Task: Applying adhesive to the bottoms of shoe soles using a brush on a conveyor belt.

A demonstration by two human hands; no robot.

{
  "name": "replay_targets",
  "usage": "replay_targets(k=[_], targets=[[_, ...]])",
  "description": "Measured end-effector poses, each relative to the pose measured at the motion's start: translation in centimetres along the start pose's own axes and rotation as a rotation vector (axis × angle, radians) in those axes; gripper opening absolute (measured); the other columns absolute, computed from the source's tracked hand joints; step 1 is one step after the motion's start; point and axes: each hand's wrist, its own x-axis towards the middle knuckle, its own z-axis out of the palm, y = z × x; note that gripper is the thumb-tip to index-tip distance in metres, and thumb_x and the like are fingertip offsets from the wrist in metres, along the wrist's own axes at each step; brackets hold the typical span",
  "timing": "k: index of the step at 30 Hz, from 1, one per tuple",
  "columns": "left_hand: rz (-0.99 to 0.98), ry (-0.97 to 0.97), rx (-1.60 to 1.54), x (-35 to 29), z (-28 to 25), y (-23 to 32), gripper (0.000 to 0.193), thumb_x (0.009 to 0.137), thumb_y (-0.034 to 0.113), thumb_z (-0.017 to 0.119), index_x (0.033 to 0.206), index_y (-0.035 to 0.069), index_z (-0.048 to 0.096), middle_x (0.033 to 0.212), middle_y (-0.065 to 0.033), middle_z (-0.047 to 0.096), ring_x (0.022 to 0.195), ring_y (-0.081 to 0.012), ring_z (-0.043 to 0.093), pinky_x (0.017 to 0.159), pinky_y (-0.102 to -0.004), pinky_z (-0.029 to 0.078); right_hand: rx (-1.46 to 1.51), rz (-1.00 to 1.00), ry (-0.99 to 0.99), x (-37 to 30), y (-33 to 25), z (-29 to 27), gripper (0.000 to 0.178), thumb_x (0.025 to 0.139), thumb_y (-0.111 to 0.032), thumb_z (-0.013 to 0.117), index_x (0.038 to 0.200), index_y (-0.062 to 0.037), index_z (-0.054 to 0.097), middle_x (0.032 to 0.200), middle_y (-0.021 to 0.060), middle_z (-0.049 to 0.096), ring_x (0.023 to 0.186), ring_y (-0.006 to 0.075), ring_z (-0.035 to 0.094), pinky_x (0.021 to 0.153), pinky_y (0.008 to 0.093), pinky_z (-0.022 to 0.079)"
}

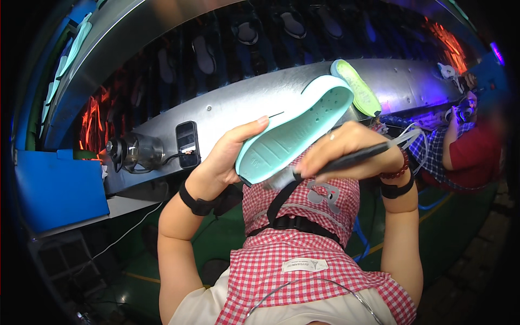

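Observation:
A mint-green shoe sole (295, 132) hangs tilted above the steel ledge, its hollow side toward me. My left hand (230, 149) is closed round its lower left edge, thumb along the rim. In my right hand (349, 146) is a brush (360, 157) with a black handle, gripped by curled fingers. Its pale, blurred head lies close to the sole's lower rim; whether they touch I cannot tell. Behind the mint sole, a lime-green sole (356, 88) lies on the ledge.
On the steel ledge (227, 105) are a black phone (187, 144) and a clear jug (142, 153) with a dark lid. Beyond it, several soles lie on a dark conveyor (222, 40). A blue box (65, 189) stands left; a person in red (474, 154) is at right.

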Motion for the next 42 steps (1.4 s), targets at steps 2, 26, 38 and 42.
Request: replay_targets(k=[2,26,38,42], targets=[[-0.014,0.053,0.049,0.0,0.4,0.0,0.042,0.088,0.024,0.05,0.117,-0.005,0.046,0.104,-0.0171,0.057,0.091,-0.0213,0.061,0.075,-0.0313,0.052,-0.009,0.005,0.083,-0.2,0.6,0.2,0.018,0.074,-0.003,0.065,0.092,-0.0004,0.062,0.091,0.0131,0.065,0.084,0.0244,0.063,0.073,0.0303,0.05],[-0.004,0.207,0.254,-2.6,-1.7,0.1,0.046,0.087,0.026,0.052,0.117,-0.007,0.047,0.101,-0.0131,0.059,0.085,-0.0145,0.06,0.071,-0.0236,0.051,-0.205,0.042,0.119,-2.6,1.5,-2.0,0.02,0.075,-0.004,0.061,0.094,0.0022,0.062,0.095,0.0156,0.064,0.093,0.0282,0.061,0.082,0.0332,0.048],[0.253,0.14,-0.006,0.0,-2.1,-2.4,0.047,0.09,0.028,0.041,0.125,-0.003,0.037,0.112,-0.0183,0.054,0.097,-0.0246,0.058,0.081,-0.0351,0.051,0.391,0.323,0.506,-0.2,3.2,3.8,0.021,0.077,-0.004,0.062,0.097,0.0029,0.063,0.083,0.012,0.065,0.073,0.0134,0.063,0.066,0.0233,0.051],[0.286,0.122,-0.057,0.6,-2.4,-2.9,0.045,0.09,0.027,0.039,0.123,-0.004,0.038,0.11,-0.0197,0.054,0.096,-0.0266,0.059,0.081,-0.0387,0.051,0.348,0.272,0.626,-0.3,5.1,4.6,0.018,0.079,-0.005,0.06,0.094,0.0031,0.063,0.079,0.0114,0.064,0.069,0.012,0.063,0.062,0.0219,0.05]])
